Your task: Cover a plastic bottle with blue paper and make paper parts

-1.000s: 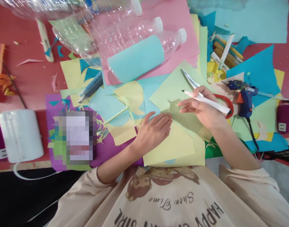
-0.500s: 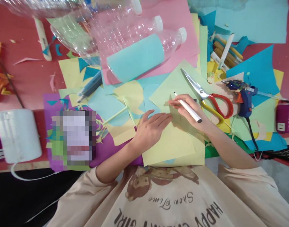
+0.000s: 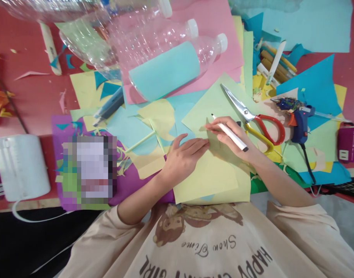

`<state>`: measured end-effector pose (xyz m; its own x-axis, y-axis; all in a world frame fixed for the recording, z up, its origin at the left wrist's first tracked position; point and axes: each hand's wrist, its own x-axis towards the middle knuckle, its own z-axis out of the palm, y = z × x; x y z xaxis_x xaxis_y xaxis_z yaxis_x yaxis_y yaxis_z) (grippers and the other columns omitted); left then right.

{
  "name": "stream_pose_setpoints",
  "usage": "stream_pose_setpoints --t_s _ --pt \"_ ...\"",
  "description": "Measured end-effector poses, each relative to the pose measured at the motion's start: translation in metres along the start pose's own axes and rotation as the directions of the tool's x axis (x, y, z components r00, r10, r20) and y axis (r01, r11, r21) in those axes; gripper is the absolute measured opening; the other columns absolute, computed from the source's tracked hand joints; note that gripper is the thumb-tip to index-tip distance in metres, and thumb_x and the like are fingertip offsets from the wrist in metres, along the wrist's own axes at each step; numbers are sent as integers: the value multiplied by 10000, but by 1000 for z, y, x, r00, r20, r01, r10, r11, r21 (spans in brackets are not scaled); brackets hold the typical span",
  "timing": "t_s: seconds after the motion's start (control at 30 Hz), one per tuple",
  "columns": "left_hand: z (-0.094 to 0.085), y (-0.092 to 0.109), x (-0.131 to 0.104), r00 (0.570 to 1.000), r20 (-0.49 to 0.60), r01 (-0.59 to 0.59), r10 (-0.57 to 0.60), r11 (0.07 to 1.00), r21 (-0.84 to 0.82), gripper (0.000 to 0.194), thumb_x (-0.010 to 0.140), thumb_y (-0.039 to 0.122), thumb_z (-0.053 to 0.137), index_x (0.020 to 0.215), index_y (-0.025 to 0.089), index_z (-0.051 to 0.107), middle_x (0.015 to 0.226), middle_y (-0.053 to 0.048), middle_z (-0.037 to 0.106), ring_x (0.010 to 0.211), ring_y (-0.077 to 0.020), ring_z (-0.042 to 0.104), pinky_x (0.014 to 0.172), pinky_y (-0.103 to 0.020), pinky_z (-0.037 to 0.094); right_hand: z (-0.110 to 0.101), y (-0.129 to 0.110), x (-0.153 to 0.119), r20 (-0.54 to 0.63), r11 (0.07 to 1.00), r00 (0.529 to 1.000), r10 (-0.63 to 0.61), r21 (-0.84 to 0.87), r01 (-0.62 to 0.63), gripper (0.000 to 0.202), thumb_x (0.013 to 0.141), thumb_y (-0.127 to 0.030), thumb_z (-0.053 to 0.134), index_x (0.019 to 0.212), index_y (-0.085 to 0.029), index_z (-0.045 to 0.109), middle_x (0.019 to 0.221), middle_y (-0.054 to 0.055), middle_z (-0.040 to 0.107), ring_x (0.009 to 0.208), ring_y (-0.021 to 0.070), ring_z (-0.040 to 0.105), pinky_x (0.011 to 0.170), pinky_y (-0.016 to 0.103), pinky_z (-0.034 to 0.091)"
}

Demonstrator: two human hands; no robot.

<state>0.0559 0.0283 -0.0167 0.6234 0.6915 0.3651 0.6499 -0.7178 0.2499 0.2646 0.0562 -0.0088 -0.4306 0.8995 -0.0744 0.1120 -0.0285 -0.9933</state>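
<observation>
My right hand [image 3: 231,135] holds a white marker [image 3: 231,134] between its fingers, its dark tip pointing up and away from me. Those fingertips rest at the pale yellow paper [image 3: 208,175] in front of my chest. On the left part of that paper my left hand [image 3: 184,154] lies flat, fingers stretched out and the thumb apart. A pale green sheet [image 3: 208,102] sits just beyond both hands. Close to my right hand are scissors [image 3: 253,116] with one red and one yellow handle. Thin pale green strips [image 3: 149,137] lie beyond my left hand.
A clear bottle wrapped in light blue paper [image 3: 168,71] lies among other plastic bottles at the back. To the right is a blue glue gun [image 3: 301,123]. A blue cutter [image 3: 109,106] and a white case [image 3: 22,166] lie to the left. Paper scraps are scattered around.
</observation>
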Motion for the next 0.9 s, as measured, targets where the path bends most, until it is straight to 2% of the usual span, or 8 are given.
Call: stream_pose_setpoints --t_s 0.1,0.2,0.3,0.37,0.57,0.9 --pt "-1 1 0 1000 13 0 0 1000 0 341 910 -9 404 1060 182 643 1096 -11 744 981 -146 698 973 -393 407 -2 -2 -1 4 999 1000 -24 -37 25 278 942 -187 477 1205 -276 482 1246 41 625 1237 158 565 1057 353 470" --pt "-1 1 0 1000 25 4 -4 1000 -1 364 908 -16 394 1076 193 639 1109 -9 739 979 -145 697 986 -402 407 -5 -8 -5 -13 974 997 -75 -216 71 267 932 -192 505 1185 -276 495 1193 39 643 1155 171 612 981 342 513" --pt "-2 1 0 1000 25 -2 2 1000 5 365 902 -21 397 1080 190 636 1112 -10 738 968 -147 698 981 -405 412 -6 -11 -11 26 867 991 -129 -481 126 265 916 -167 522 1159 -271 515 1117 50 655 1078 201 631 917 369 529" --pt "-2 1 0 1000 24 -5 5 1000 13 347 903 -12 413 1075 188 637 1101 -11 740 963 -149 698 974 -404 415 -4 -10 -13 61 811 986 -153 -563 161 297 908 -140 521 1172 -274 500 1119 61 652 1074 217 626 907 396 530" --pt "-5 3 3 1000 29 -7 7 1000 7 318 880 12 435 1047 184 644 1087 -15 740 977 -166 694 968 -413 417 1 2 -13 90 774 977 -195 -598 210 386 842 -30 544 1130 -275 467 1144 54 658 1090 229 607 932 447 522" --pt "-5 4 2 998 70 7 -6 1000 -7 354 855 10 441 1090 186 640 1117 -33 729 997 -176 687 964 -406 425 2 3 -11 90 785 981 -173 -589 193 322 863 -55 522 1093 -277 487 1082 38 681 1087 231 600 938 459 508"
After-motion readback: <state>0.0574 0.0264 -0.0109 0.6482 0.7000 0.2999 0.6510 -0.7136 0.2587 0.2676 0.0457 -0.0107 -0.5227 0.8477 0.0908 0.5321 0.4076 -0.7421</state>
